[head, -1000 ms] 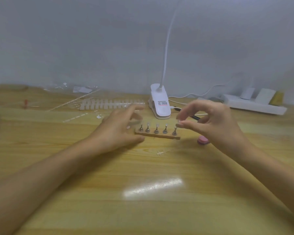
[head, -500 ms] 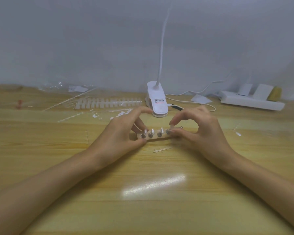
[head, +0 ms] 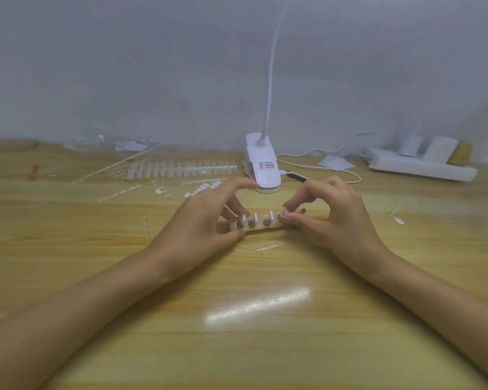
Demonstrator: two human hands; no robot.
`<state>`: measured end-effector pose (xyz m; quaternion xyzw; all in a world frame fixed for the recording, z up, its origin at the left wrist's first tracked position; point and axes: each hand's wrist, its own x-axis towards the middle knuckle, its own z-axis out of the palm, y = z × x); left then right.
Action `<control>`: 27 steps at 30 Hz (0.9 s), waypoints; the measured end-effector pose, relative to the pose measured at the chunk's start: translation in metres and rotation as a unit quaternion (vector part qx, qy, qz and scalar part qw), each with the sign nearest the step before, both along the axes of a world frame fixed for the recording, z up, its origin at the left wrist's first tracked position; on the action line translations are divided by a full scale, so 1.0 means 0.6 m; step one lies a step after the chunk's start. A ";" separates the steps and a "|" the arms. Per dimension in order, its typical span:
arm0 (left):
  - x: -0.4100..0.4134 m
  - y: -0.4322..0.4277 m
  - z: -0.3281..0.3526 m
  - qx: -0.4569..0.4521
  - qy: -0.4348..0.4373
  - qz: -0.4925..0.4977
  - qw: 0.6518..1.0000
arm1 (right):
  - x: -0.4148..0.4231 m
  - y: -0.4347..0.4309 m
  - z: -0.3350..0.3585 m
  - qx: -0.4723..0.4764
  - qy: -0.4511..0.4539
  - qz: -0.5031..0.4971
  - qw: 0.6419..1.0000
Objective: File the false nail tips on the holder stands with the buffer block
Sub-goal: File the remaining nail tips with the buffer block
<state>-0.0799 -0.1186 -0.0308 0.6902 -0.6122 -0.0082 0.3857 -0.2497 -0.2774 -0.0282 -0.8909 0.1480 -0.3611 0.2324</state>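
A narrow wooden nail holder [head: 261,229] carries a row of small metal stands [head: 252,223] with clear false nail tips [head: 271,214] on them. It is tipped up so the stands point toward me. My left hand [head: 206,220] grips its left end between thumb and fingers. My right hand [head: 335,218] pinches the right end at the stand there, fingers curled. The buffer block is not in view.
A white clip lamp [head: 262,170] stands just behind the hands, its cable trailing right to a white power strip [head: 420,164]. Strips of spare nail tips [head: 181,167] and loose tips [head: 206,187] lie at back left. A small plastic sprue [head: 271,247] lies in front of the holder.
The holder lay flat a second ago; both hands have closed on its ends and tipped it toward me. A pink object by my right hand is out of sight now.
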 end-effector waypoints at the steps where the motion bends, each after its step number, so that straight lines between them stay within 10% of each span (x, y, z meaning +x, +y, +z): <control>1: 0.000 0.000 0.000 0.001 0.001 0.001 1.000 | 0.001 0.000 0.000 0.005 0.001 0.001 1.000; 27: 0.030 -0.010 -0.009 0.039 0.063 0.042 0.996 | -0.029 -0.022 0.009 -0.004 0.061 0.059 0.996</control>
